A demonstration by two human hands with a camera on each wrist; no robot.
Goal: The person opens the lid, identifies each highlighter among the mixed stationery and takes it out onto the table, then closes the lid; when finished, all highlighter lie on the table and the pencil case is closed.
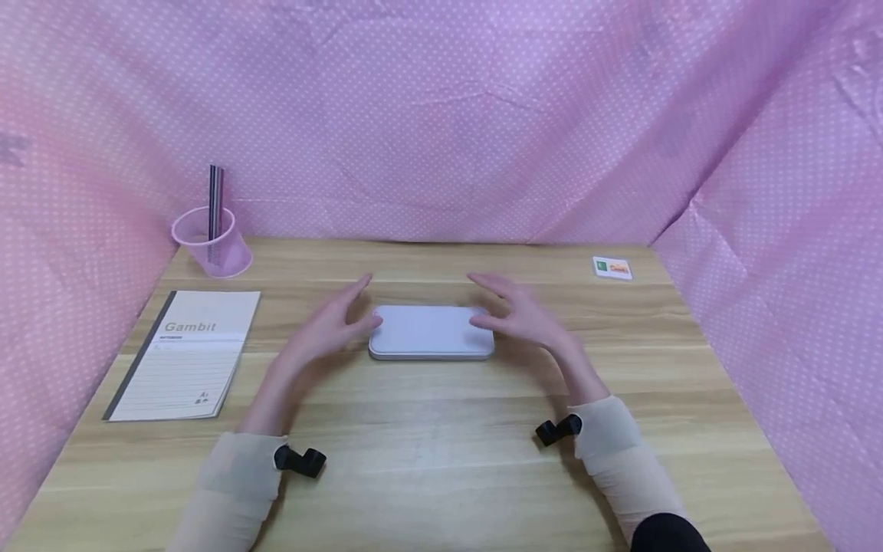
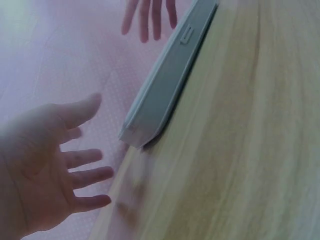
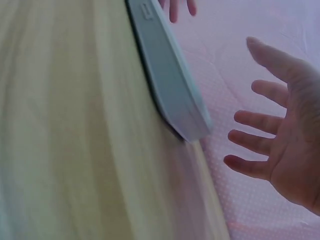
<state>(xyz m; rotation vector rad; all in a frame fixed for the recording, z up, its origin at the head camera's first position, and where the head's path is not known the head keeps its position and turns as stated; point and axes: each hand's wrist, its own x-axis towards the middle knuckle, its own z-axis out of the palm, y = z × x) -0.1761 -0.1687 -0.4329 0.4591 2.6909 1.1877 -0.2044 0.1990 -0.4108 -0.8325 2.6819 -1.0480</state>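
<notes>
A flat white case (image 1: 431, 333) with rounded corners lies on the wooden table. The left wrist view shows a small latch-like detail on the grey front side of the case (image 2: 170, 70). My left hand (image 1: 331, 322) hovers by the case's left end, fingers spread and thumb toward it. At the right end my right hand (image 1: 520, 310) mirrors it, its thumb overlapping the case's corner in the head view. In the wrist views, both the left hand (image 2: 55, 160) and the right hand (image 3: 285, 125) are apart from the case, with nothing in their fingers.
A notebook (image 1: 186, 356) lies on the left of the table. Behind it stands a pink mesh cup (image 1: 231, 257) holding dark pencil-like sticks (image 1: 216, 199). Toward the back right is a small white card-like item (image 1: 612, 268). Pink dotted cloth (image 1: 441, 138) hangs around the table.
</notes>
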